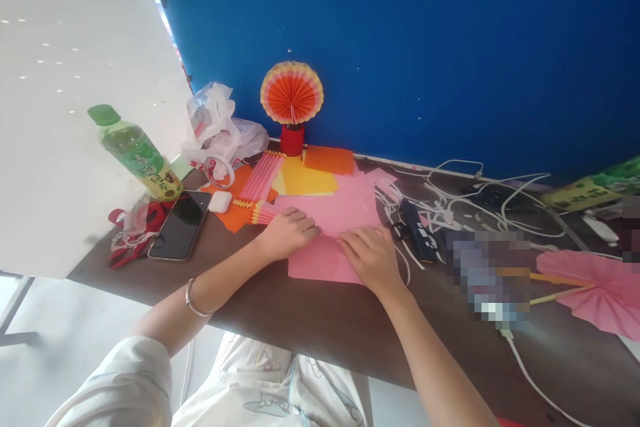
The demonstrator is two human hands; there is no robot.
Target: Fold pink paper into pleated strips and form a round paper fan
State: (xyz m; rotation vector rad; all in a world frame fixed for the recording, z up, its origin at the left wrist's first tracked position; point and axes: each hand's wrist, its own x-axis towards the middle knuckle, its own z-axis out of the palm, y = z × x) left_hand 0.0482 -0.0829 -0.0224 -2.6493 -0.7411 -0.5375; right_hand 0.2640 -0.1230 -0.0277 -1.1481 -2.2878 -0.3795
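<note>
A pink paper sheet lies on the table in front of me, with a crease or edge running across it between my hands. My left hand is closed at its left side, the fingertips pressed together on the paper. From the right, my right hand grips the same sheet, its fingers bent over the crease and the thumb mostly hidden. More pink paper spreads out behind. Close to my left hand lie pleated pink strips with yellow-orange edges, partly over orange paper.
A round paper fan stands at the back in a red holder. Leftward are a phone, a green-capped bottle, a roll of tape and a plastic bag. White cables and a pink fan lie right.
</note>
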